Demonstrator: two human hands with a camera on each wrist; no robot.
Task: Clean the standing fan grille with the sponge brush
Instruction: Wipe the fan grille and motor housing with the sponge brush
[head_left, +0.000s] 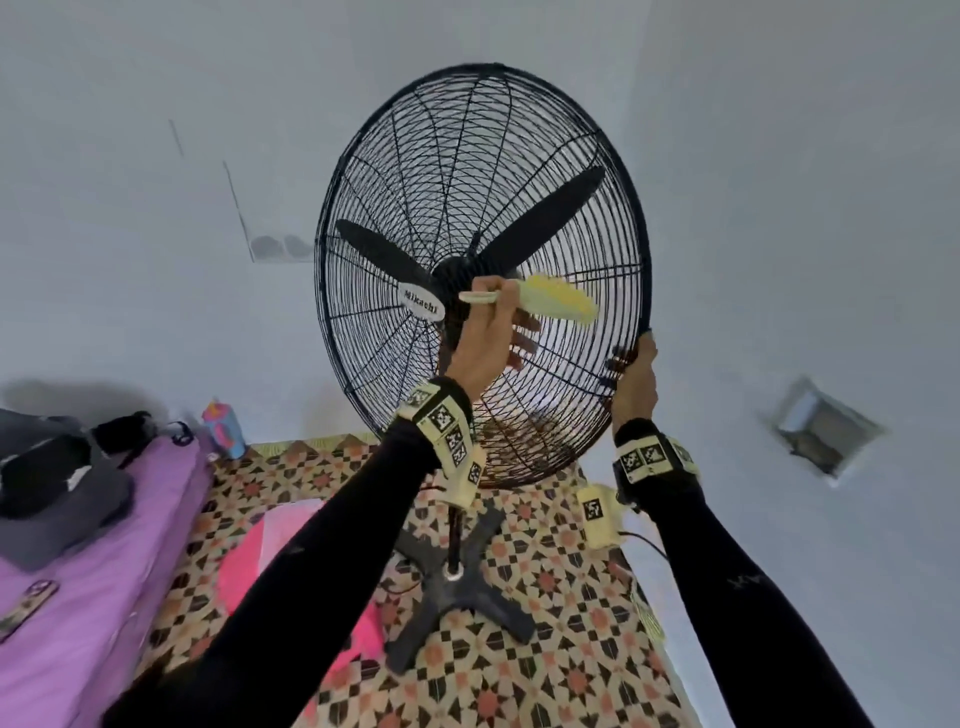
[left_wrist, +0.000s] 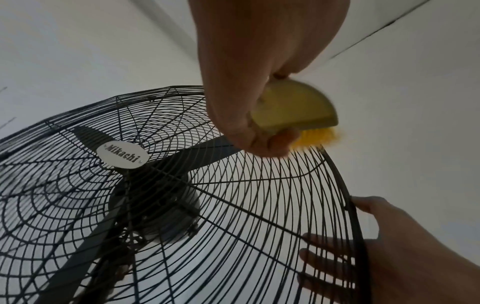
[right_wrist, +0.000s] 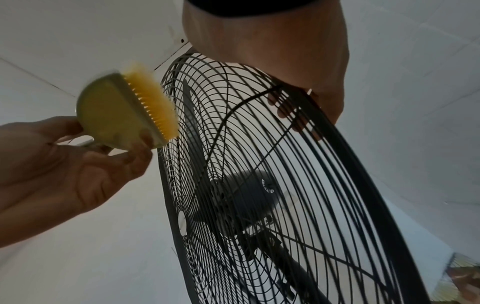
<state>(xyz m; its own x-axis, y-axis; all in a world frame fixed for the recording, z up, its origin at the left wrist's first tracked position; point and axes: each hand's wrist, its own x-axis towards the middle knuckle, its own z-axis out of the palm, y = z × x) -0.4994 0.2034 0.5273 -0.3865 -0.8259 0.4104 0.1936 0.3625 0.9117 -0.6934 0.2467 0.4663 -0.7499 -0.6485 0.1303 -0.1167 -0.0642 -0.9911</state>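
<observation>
2 hands at work: both are up at the fan, well apart from each other.
Grille (head_left: 519, 171): black wire cage of the standing fan, tilted back, head-high in front of the white wall.
Sponge brush (head_left: 558, 304): yellow bristles laid against the front wires, right of the badge (head_left: 422, 304), toward the rim.
Left hand (head_left: 485, 338): fingers curled round the brush handle, driving it.
Right hand (head_left: 635, 382): clamped on the lower right rim, fingers (left_wrist: 319, 259) hooked through to the back of the wires.
Risk 1: a hard push could, I'd judge, rock the head back or twist it on its post, since only that 1 hand steadies it.
Risk 2: fingertips poking through the cage sit near the 3 blades (head_left: 540, 218); a nudged blade could catch them.
Risk 3: bristles may snag between wires and jerk the brush loose.
Base (head_left: 457, 587): cross foot on the patterned floor; a cable lies near it, a likely trip.
</observation>
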